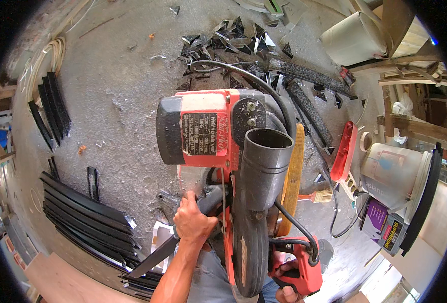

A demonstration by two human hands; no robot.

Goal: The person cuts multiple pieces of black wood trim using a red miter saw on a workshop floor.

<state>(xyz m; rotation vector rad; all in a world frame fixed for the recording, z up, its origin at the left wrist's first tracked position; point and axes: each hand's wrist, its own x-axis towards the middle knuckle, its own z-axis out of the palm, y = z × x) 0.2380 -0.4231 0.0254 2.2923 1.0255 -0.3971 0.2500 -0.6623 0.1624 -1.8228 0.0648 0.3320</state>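
Miter saw cut in hand — black strip held at the blade.

Far left, a stack of black strips point(87, 212) lies on the concrete floor point(117, 76). Left hand point(193, 222) has its fingers curled tight round a black strip point(155, 257) fed under the red miter saw point(223, 146); right hand point(290, 285) wraps the saw handle, fingers mostly hidden. Likely a trim cut — next calls for a steady plunge, hand clear of the blade. Offcuts point(233, 40) crowd behind; white buckets point(392, 174) hem the right.
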